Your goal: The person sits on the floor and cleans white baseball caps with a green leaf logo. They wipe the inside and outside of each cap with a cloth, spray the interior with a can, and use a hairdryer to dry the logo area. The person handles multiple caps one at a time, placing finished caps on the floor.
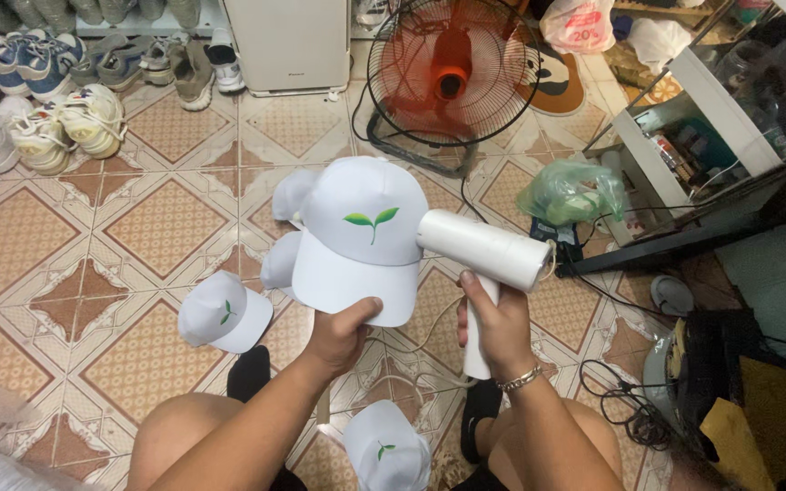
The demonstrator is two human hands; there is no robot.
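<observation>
Nearest the camera, between the person's knees, a white cap (388, 453) with a small green sprout emblem lies on the tiled floor (147, 227). Just above it the left hand (343, 332) closes its grip on the brim of the held cap (361, 232), thumb on top and fingers underneath, so the crown faces the camera with the sprout emblem upright. The right hand (495, 323) wraps its grip around the handle of a white hair dryer (484, 250), whose barrel points left, its nozzle end just beside or perhaps touching the right side of the crown; the view does not settle which. A cord trails from the dryer across the floor. To the left another emblem cap (225, 312) rests on the tiles, and behind the held one more white caps (286, 227) peek out, partly hidden. Judging from this, the held cap is mid-treatment with the dryer; which of the others are finished and which are waiting cannot be told from their look. Farther off stand an orange-bladed floor fan (452, 77), a green plastic bag (570, 193), a white shelf unit (711, 109), and rows of sneakers (56, 100) by the wall.
</observation>
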